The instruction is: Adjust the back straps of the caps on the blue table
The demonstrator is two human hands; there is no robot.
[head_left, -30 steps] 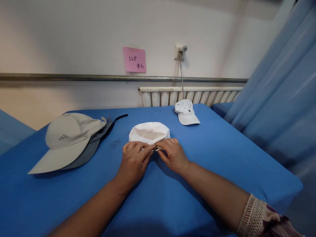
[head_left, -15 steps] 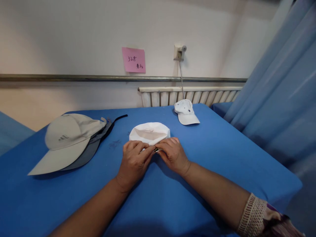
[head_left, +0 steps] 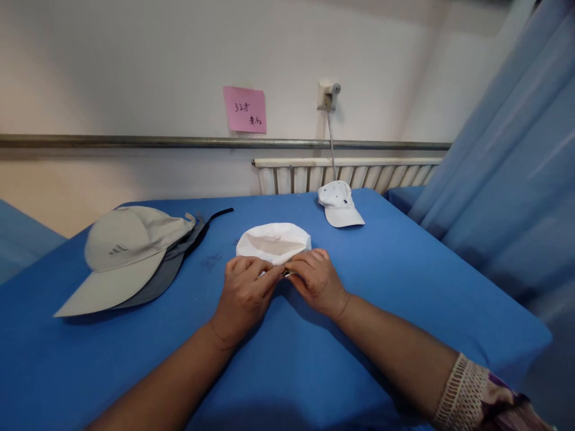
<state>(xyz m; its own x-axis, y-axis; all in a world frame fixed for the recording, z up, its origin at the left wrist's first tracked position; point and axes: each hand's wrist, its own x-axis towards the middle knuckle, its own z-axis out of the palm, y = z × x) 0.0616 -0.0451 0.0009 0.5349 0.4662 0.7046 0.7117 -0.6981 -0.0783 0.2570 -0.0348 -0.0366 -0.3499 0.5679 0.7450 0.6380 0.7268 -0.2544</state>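
Observation:
A white cap (head_left: 275,234) lies in the middle of the blue-covered table, its crown away from me and dented in. My left hand (head_left: 246,290) pinches the near edge of this cap, fingers curled over it. Close beside it, almost touching, my right hand (head_left: 317,281) grips the same edge from the right. Between my fingertips shows a small dark and shiny bit at the strap, perhaps a buckle; its details are hidden by the fingers.
At the left, a beige cap (head_left: 119,251) rests on a dark grey cap (head_left: 155,282). A smaller white cap (head_left: 340,203) sits at the back right. Behind the blue table (head_left: 381,359) are a radiator (head_left: 309,178) and a metal rail (head_left: 157,142). A blue curtain (head_left: 498,167) hangs at the right.
Both hands keep their hold on the white cap; the fingertips have shifted only very slightly at its edge. The whole view has drifted a little.

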